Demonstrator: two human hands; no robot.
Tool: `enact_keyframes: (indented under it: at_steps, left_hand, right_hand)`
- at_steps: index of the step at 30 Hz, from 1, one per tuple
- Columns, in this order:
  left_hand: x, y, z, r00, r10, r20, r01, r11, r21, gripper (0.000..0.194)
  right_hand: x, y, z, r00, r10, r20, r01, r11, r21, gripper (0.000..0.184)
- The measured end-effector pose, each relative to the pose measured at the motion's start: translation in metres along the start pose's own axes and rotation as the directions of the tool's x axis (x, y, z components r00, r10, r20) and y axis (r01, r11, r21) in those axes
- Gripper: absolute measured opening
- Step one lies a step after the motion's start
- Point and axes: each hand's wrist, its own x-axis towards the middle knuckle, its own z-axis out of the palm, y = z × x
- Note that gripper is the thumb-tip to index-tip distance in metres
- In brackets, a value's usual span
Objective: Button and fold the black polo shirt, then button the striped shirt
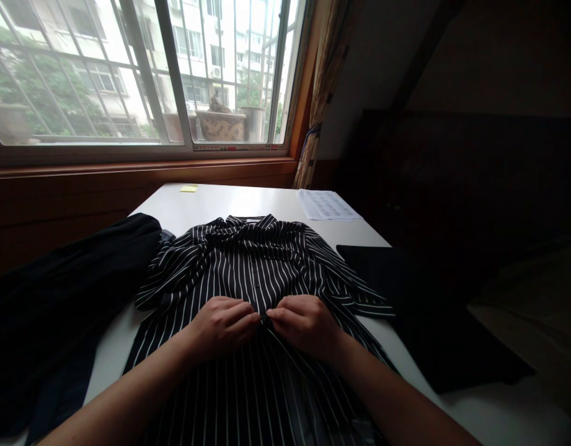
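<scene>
A black shirt with white stripes [248, 266] lies front up on the white table, its collar toward the window and its sleeves spread to both sides. My left hand [227, 325] pinches the front placket from the left, fingers closed on the cloth. From the right, my right hand [301, 322] pinches the same placket, its fingertips close to those of the left. A small dark button [256, 285] shows on the placket just above my hands. Whatever is right between the fingertips is too small and hidden to make out.
Dark garments [71, 279] are heaped at the left side of the table [234, 198]. Another dark cloth [434, 310] hangs over the right edge. Printed sheets [329, 204] and a yellow sticky note [189, 188] lie at the far end, below a barred window [141, 74] and a curtain [320, 93].
</scene>
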Motion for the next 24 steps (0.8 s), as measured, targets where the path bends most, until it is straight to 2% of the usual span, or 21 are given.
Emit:
enact_keyframes:
  at_steps: [6, 11, 15, 17, 20, 24]
  left_hand:
    - [0.002, -0.002, 0.0, 0.998, -0.038, 0.04, 0.037, 0.999, 0.028, 0.009]
    - [0.002, -0.007, -0.001, 0.976, -0.057, 0.21, 0.042, 0.996, 0.073, 0.01]
    - [0.001, -0.01, -0.002, 0.944, -0.044, 0.327, 0.038, 0.999, 0.026, 0.013]
    - [-0.001, -0.012, -0.002, 0.938, -0.061, 0.341, 0.073, 0.997, -0.021, 0.018]
    - [-0.003, -0.014, -0.001, 0.933, -0.154, 0.325, 0.18, 0.982, -0.051, 0.022]
    - [-0.004, -0.017, -0.002, 0.92, -0.225, 0.322, 0.26, 0.963, -0.069, 0.026]
  right_hand:
    - [0.002, 0.001, -0.002, 1.0, 0.027, 0.016, -0.028, 0.999, 0.028, 0.016]
    - [0.003, 0.004, -0.004, 0.995, 0.071, 0.07, -0.073, 0.997, 0.034, 0.018]
    - [0.001, 0.007, 0.0, 0.991, 0.074, 0.114, -0.08, 0.995, 0.051, 0.015]
    - [0.0, 0.009, 0.003, 0.986, 0.063, 0.156, -0.076, 0.994, 0.077, 0.012]
    - [0.0, 0.009, 0.003, 0.971, 0.08, 0.225, -0.108, 0.988, 0.114, 0.015]
    - [0.001, 0.009, -0.001, 0.945, 0.139, 0.295, -0.188, 0.971, 0.145, 0.033]
